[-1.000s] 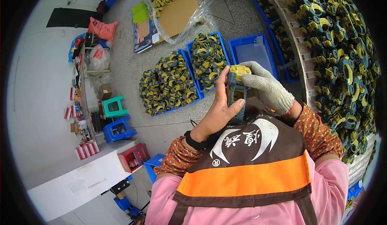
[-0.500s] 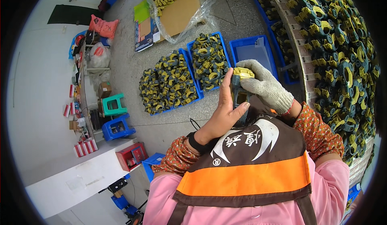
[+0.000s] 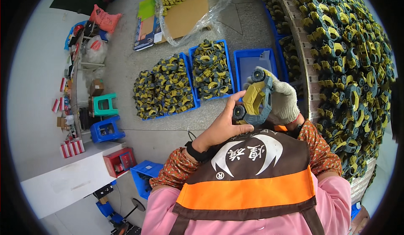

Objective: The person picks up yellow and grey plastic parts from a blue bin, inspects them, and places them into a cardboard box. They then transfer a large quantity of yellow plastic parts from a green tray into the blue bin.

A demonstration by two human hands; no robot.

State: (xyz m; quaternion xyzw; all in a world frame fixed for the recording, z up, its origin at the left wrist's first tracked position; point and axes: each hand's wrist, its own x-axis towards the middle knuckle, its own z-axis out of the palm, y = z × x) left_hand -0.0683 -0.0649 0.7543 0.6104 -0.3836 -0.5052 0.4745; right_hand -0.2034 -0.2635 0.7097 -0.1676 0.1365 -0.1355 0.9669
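Note:
I hold a yellow and grey toy vehicle (image 3: 255, 102) with black wheels in front of my chest, its underside turned toward the camera. My bare left hand (image 3: 225, 123) grips its lower left end near a wheel. My right hand (image 3: 283, 100), in a white knit glove, wraps around it from the right. Below both hands are my pink sleeves and a brown and orange vest (image 3: 252, 176).
Two blue bins (image 3: 190, 71) heaped with the same toys and a nearly bare blue bin (image 3: 254, 62) stand on the floor ahead. A big stack of finished toys (image 3: 349, 66) fills the right side. Small stools (image 3: 103, 117) and clutter line the left wall.
The toy has been turned between my hands, from upright with its top showing to lying slanted with the underside and wheels in view. Both hands shifted slightly lower and right.

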